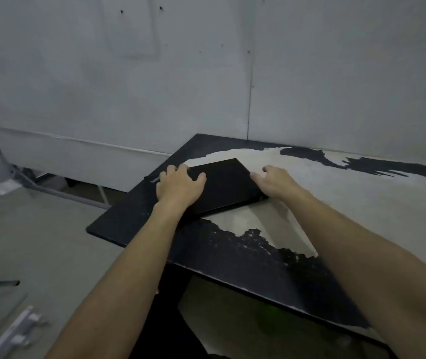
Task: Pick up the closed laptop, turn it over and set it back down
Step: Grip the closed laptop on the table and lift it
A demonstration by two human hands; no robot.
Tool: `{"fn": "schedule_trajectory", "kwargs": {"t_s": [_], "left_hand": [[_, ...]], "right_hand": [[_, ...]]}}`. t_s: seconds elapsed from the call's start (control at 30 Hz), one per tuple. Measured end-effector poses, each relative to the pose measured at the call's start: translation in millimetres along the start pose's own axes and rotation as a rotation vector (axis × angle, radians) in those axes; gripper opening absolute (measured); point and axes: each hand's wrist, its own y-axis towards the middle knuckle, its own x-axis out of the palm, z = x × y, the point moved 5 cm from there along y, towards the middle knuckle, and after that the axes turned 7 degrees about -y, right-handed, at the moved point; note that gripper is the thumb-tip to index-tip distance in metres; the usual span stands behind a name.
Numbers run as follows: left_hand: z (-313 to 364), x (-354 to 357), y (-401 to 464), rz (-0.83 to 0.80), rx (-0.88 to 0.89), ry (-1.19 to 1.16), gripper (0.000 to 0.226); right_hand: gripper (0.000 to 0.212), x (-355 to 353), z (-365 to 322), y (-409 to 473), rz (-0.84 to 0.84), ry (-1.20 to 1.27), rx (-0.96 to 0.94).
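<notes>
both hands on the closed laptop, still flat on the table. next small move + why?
Probably curl both hands under the side edges and lift slightly. The flat black closed laptop lies on the worn black-and-pale table; the left hand rests spread on its top near the left edge, the right hand sits at the right edge, fingers open. Neither has a grip yet, so no turning.
</notes>
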Motion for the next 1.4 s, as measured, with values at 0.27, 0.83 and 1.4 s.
{"fn": "schedule_trajectory", "kwargs": {"t_s": [0.27,0.83,1.4], "left_hand": [[-69,-23,13,0.043,-0.298,-0.052,0.074],[-91,-1,29,-0.045,-0.529,-0.222,0.082],[-56,14,60,-0.208,-0.33,-0.83,0.027]], "right_hand": [[0.056,21,-23,22,-0.071,-0.028,0.022],[0.081,31,-37,24,-0.18,-0.015,0.2],[0.046,-38,26,8,-0.278,0.794,0.297]]}}
